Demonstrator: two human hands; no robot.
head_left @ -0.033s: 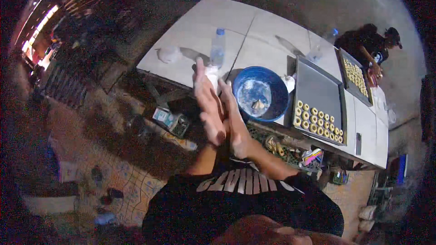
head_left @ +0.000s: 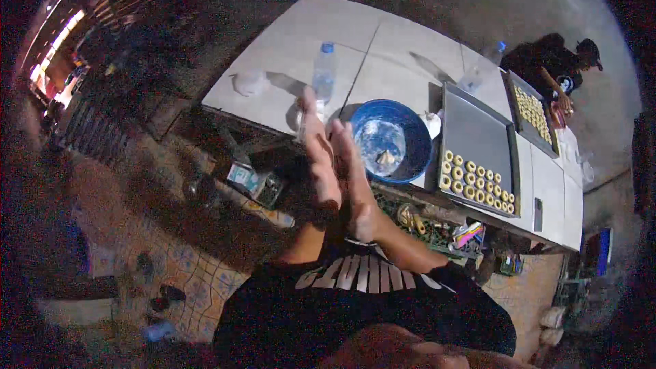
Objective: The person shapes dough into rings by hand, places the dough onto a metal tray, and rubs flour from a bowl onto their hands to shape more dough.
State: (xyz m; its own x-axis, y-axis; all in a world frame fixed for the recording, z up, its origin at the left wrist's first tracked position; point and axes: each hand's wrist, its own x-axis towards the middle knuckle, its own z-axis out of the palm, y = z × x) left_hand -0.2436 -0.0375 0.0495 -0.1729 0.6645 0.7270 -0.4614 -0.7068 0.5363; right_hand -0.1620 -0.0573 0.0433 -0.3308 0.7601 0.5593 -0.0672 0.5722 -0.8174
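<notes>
Here, left hand [head_left: 322, 162] and right hand [head_left: 355, 179] face flat, unclenched, gap seemingly empty; rightward swing could jolt blue basin [head_left: 416, 152] alongside.

Trays [head_left: 478, 130] of dough rings [head_left: 480, 184] on a table [head_left: 287, 41] suggest a bakery workroom.

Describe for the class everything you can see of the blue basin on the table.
The blue basin is round, open-topped and deep, with a smooth rim; it looks like plastic. White, powdery-looking residue coats part of its inside, and a small pale lump lies toward the near side. It stands upright near the front edge of the white table, left of a dark tray. The person's right hand is close by its left side; whether they touch is unclear.
</notes>
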